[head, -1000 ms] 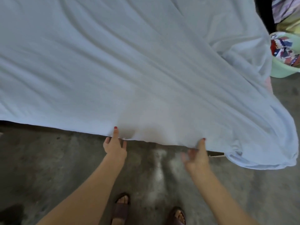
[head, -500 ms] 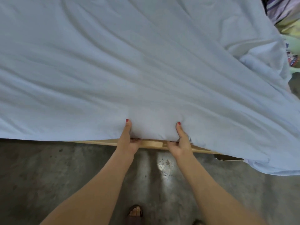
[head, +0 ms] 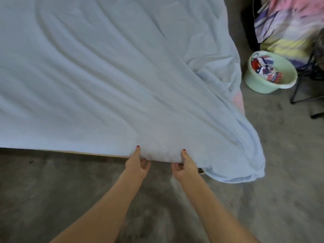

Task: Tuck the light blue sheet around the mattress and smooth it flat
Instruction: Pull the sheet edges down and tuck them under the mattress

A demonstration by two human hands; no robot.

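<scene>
Both hands — left hand [head: 136, 163], right hand [head: 184, 166] — grip the light blue sheet [head: 122, 85] at the mattress's near edge; the loose corner [head: 245, 169] hangs rightward — nearer the right hand.

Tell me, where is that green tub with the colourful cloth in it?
In the head view the green tub sits on the floor at the upper right, just beyond the right edge of the light blue sheet and in front of a pile of pastel bedding.

Soft, dim, even light; no glare. Motion blur smears the patterned fabric [head: 287, 20] at 2 o'clock; wide-angle bending at edges.
</scene>
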